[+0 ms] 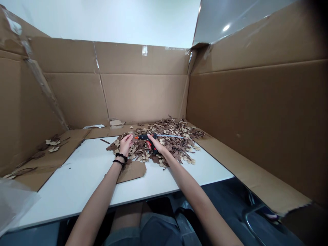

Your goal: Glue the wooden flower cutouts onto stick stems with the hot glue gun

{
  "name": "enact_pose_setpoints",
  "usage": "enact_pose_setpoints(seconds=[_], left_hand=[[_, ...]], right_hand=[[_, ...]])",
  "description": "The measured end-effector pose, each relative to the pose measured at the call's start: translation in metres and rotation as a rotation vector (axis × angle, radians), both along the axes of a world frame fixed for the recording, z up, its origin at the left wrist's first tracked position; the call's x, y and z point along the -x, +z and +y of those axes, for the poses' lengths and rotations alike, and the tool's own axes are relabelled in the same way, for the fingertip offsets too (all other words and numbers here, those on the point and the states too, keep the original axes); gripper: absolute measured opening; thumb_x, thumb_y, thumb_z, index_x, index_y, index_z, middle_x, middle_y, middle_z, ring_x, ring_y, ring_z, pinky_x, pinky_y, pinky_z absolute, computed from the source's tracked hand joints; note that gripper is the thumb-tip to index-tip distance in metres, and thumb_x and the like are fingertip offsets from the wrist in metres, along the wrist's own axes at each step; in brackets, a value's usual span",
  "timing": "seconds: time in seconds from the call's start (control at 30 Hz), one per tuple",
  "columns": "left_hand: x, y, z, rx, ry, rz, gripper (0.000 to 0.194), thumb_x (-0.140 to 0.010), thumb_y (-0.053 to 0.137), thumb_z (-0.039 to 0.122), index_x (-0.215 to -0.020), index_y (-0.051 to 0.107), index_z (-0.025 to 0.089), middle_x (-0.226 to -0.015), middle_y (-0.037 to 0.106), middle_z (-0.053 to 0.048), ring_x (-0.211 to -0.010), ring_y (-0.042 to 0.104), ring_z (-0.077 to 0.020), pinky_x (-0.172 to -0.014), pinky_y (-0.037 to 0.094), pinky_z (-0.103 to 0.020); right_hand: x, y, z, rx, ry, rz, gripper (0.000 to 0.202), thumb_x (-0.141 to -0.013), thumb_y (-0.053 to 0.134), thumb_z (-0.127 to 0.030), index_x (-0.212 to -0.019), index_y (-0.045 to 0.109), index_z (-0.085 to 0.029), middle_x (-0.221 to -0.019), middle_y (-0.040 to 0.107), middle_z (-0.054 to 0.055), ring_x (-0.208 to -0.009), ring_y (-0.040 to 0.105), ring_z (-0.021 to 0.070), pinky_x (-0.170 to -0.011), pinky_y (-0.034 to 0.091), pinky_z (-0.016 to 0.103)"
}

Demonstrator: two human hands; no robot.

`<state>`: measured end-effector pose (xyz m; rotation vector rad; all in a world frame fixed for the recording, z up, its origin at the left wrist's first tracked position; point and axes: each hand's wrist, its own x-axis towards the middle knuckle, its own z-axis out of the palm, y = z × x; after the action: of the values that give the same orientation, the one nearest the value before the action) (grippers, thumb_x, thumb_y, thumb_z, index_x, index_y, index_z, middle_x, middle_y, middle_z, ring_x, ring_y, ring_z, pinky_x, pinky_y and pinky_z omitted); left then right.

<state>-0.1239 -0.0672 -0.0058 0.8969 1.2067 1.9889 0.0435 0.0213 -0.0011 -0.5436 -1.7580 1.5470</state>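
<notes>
My right hand is wrapped round a black glue gun with a red trigger and an orange tip pointing left. A long pale glue stick sticks out of its back end to the right. Close to the tip, my left hand is closed in a pinch; what it holds is too small to make out. Beneath and behind both hands spreads a heap of brown and cream flower-shaped pieces with thin dark strips among them.
A torn cardboard piece lies on the white table below my left hand. Tall cardboard walls stand at the back and both sides. Several flowers with stems lie at the left. Clear plastic covers the near left corner.
</notes>
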Motion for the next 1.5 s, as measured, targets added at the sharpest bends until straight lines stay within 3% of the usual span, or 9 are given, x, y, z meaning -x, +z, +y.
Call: enact_pose_setpoints(seconds=[0.13,0.4,0.6,0.87,1.0,1.1,1.23,1.37,1.5], left_hand=[[0.002,-0.002,0.001,0.029,0.049,0.073,0.035,-0.074,0.068,0.038,-0.099,0.066,0.014,-0.112,0.067,-0.013,-0.095,0.065,-0.0198,-0.084,0.054,-0.035],[0.002,0.002,0.003,-0.055,0.290,0.414,0.030,-0.079,0.060,0.039,-0.094,0.069,0.014,-0.101,0.071,-0.011,-0.094,0.065,-0.0210,-0.088,0.050,-0.034],[-0.010,0.008,0.000,-0.015,0.192,0.487,0.027,-0.078,0.061,0.036,-0.092,0.070,0.014,-0.098,0.072,-0.011,-0.091,0.065,-0.0219,-0.087,0.050,-0.036],[-0.023,0.008,0.001,0.006,0.121,0.475,0.025,-0.076,0.062,0.034,-0.088,0.069,0.013,-0.097,0.071,-0.011,-0.090,0.064,-0.0218,-0.085,0.049,-0.034],[-0.022,0.010,0.000,0.038,0.161,0.484,0.028,-0.085,0.047,0.031,-0.100,0.063,0.015,-0.100,0.069,-0.010,-0.082,0.063,-0.0178,-0.075,0.049,-0.030],[-0.016,0.018,-0.008,0.116,0.158,0.792,0.025,-0.084,0.037,0.018,-0.093,0.060,0.018,-0.084,0.066,-0.005,-0.068,0.058,-0.0159,-0.068,0.047,-0.029],[-0.005,0.025,-0.018,0.099,-0.107,1.456,0.026,-0.071,0.042,0.005,-0.077,0.061,0.021,-0.078,0.063,-0.002,-0.078,0.057,-0.0187,-0.077,0.044,-0.031],[0.001,0.016,-0.014,0.147,0.020,1.534,0.042,-0.071,0.039,0.001,-0.101,0.063,0.018,-0.094,0.065,-0.007,-0.095,0.056,-0.0219,-0.088,0.043,-0.035],[-0.009,0.002,-0.002,0.289,0.133,1.567,0.035,-0.089,0.041,0.020,-0.118,0.060,0.017,-0.111,0.064,-0.010,-0.107,0.052,-0.0265,-0.096,0.040,-0.038]], right_hand=[[-0.002,0.003,0.001,-0.021,0.119,-0.092,0.064,-0.081,0.037,-0.074,-0.049,0.051,-0.021,-0.045,0.051,0.000,-0.045,0.044,0.0127,-0.056,0.039,0.029],[0.001,0.003,-0.002,-0.165,-0.124,-0.147,0.052,-0.074,0.055,-0.069,-0.050,0.046,-0.024,-0.043,0.044,-0.003,-0.044,0.038,0.0137,-0.053,0.035,0.031],[0.001,0.010,-0.007,-0.153,-0.113,-0.025,0.042,-0.073,0.060,-0.062,-0.058,0.051,-0.024,-0.049,0.046,-0.004,-0.048,0.039,0.0138,-0.053,0.034,0.029],[-0.003,0.023,-0.020,-0.139,-0.075,-0.108,0.038,-0.073,0.063,-0.052,-0.055,0.049,-0.022,-0.049,0.045,-0.003,-0.050,0.039,0.0135,-0.052,0.031,0.029],[-0.003,0.016,-0.014,-0.102,-0.082,-0.037,0.038,-0.073,0.063,-0.054,-0.059,0.050,-0.021,-0.052,0.046,-0.004,-0.050,0.039,0.0118,-0.050,0.029,0.026],[0.001,0.010,-0.003,-0.015,-0.178,0.094,0.039,-0.074,0.061,-0.054,-0.059,0.047,-0.021,-0.050,0.043,-0.005,-0.048,0.036,0.0102,-0.048,0.028,0.025],[0.005,0.006,0.012,0.133,-0.483,0.339,0.033,-0.070,0.065,-0.048,-0.065,0.045,-0.022,-0.051,0.041,-0.007,-0.046,0.035,0.0101,-0.045,0.028,0.025],[0.007,0.004,0.023,0.218,-0.735,0.420,0.027,-0.070,0.065,-0.043,-0.068,0.046,-0.023,-0.051,0.041,-0.007,-0.044,0.037,0.0114,-0.044,0.030,0.026],[0.009,0.001,0.030,0.244,-0.757,0.475,0.027,-0.069,0.066,-0.042,-0.070,0.047,-0.023,-0.055,0.048,-0.005,-0.045,0.039,0.0117,-0.044,0.032,0.026]])
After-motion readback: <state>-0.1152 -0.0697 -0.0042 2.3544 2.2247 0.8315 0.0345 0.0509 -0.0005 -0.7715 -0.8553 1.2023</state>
